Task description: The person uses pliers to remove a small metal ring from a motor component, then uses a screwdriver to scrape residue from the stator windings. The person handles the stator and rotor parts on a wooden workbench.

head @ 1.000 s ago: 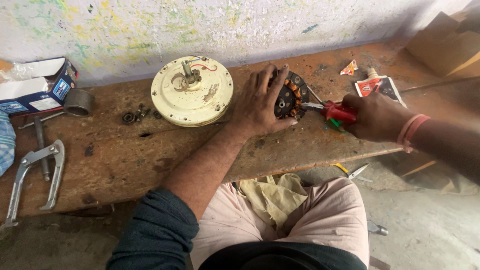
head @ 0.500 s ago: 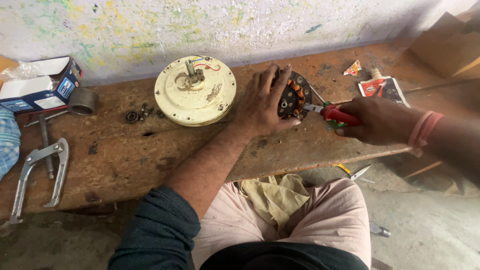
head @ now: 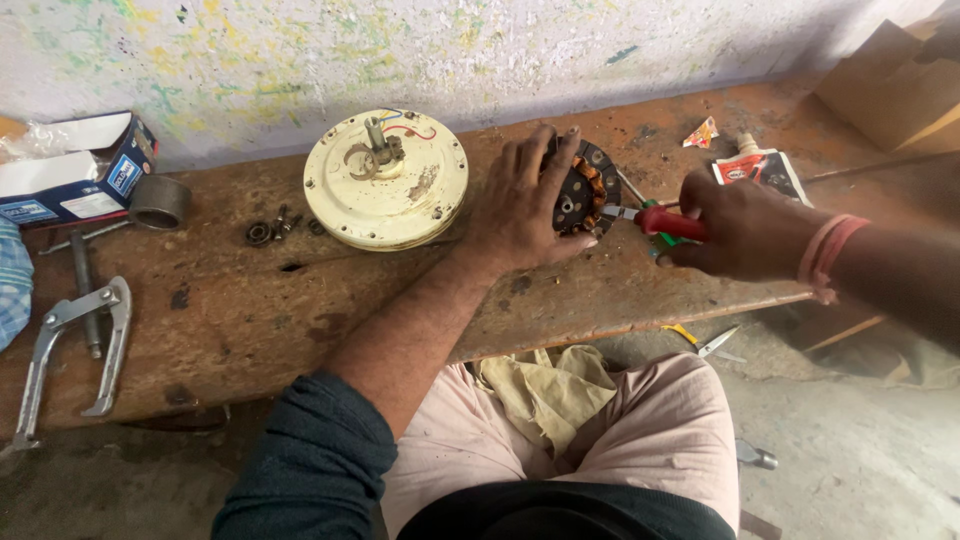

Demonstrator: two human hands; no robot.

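Rusty brown and scarred, the workbench (head: 300, 310) runs across the frame below a whitewashed wall flecked with yellow and green paint. At the upper left an open blue-and-white carton (head: 70, 175) lies on its side; what is inside cannot be made out. Just right of it sits a short grey metal sleeve (head: 160, 201). At the upper right a small white-and-red tube pack (head: 757, 170) lies flat, with a torn red-and-yellow wrapper (head: 703, 132) beside it and a brown cardboard box (head: 890, 90) in the corner.

Near the frame's centre the left hand (head: 525, 205) rests spread, fingers splayed and pressing down on a round stator with copper windings (head: 583, 188). The stator lies on the bench just right of a cream fan motor housing (head: 386, 180). The right hand (head: 745, 225) is closed in a fist around red-handled pliers (head: 655, 220), whose tip touches the stator's edge. A grey bearing puller (head: 75, 335) lies at the left.
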